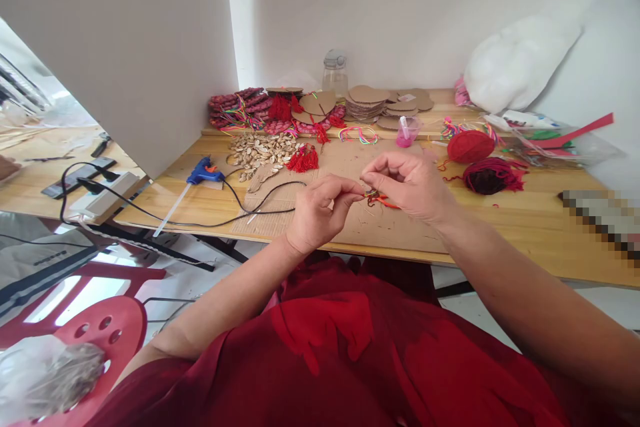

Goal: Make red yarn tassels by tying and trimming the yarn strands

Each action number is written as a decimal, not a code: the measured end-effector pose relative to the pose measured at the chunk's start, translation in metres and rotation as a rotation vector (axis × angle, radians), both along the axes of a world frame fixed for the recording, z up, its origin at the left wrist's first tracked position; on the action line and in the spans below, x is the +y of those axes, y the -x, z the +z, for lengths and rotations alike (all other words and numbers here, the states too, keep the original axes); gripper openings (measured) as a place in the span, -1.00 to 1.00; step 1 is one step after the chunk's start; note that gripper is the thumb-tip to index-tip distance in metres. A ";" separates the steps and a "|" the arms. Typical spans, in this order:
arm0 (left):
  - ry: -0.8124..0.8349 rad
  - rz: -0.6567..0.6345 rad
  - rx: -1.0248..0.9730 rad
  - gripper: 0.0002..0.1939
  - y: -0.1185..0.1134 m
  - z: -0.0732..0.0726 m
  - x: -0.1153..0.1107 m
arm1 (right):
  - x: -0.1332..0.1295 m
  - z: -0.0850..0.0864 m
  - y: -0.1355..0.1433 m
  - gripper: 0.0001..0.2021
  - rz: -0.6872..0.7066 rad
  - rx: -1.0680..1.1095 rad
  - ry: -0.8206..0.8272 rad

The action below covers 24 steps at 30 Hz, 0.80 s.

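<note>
Over a cardboard sheet, both hands meet around a small item with dark and orange strands. My left hand pinches its left end between thumb and forefinger. My right hand has its thumb and forefinger pressed together just above it, and the orange part runs under the palm. Whether the fingertips of the right hand grip a strand is too small to tell. Beyond the hands lie a red tassel and a pile of pale shell-like pieces.
A blue glue gun with its black cable lies at the left. Stacked cardboard discs, a bottle and braided pieces stand at the back. At the right are red yarn, dark yarn and a white stuffed bag.
</note>
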State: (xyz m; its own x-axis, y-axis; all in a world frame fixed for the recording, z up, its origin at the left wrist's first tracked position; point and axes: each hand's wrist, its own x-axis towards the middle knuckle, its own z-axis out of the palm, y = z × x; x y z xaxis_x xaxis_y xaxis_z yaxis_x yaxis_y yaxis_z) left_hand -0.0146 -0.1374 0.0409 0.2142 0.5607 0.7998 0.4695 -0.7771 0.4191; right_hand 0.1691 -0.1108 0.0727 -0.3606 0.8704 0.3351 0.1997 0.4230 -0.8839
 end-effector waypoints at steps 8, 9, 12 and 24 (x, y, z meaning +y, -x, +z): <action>-0.112 0.133 -0.068 -0.92 0.002 0.000 0.002 | -0.012 -0.018 0.016 -0.74 0.123 0.492 0.722; -0.107 0.149 -0.075 -0.93 0.002 0.000 0.003 | -0.015 -0.018 0.017 -0.73 0.133 0.516 0.767; -0.088 0.187 -0.107 -0.95 0.001 0.000 0.003 | -0.023 -0.020 0.022 -0.73 0.141 0.621 0.881; -0.151 0.290 0.138 -0.91 0.004 -0.011 0.017 | -0.040 -0.019 0.036 -0.85 -0.030 0.415 0.385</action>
State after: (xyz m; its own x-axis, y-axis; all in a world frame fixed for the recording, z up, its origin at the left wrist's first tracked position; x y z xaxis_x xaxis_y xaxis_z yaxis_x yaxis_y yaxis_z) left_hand -0.0187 -0.1205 0.0296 0.1756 0.4914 0.8531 0.7238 -0.6518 0.2265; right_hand 0.1329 -0.1510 0.0534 -0.2399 0.9657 0.0997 -0.1910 0.0537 -0.9801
